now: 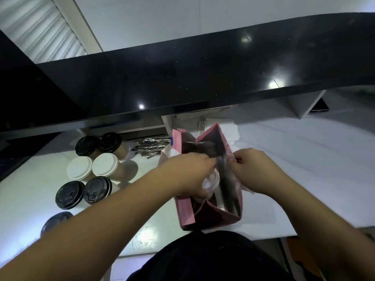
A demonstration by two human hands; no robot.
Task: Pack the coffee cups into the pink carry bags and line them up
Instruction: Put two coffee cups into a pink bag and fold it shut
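1. A white-lidded coffee cup [211, 182] is gripped from above by the left hand [191, 169], fingers curled round it, inside the mouth of the pink carry bag [187, 209].
2. The bag's right rim is pinched by the right hand [248, 165], so the opening is held apart.
3. The bag's long axis runs away from the person; the cup sits in the left half, directly below the left hand, so the coming move is judged to be straight down.
4. Six lidded cups [104, 165] wait on the white surface [142, 236], left of the bag and nearer the left hand.
5. No legible writing can be made out.
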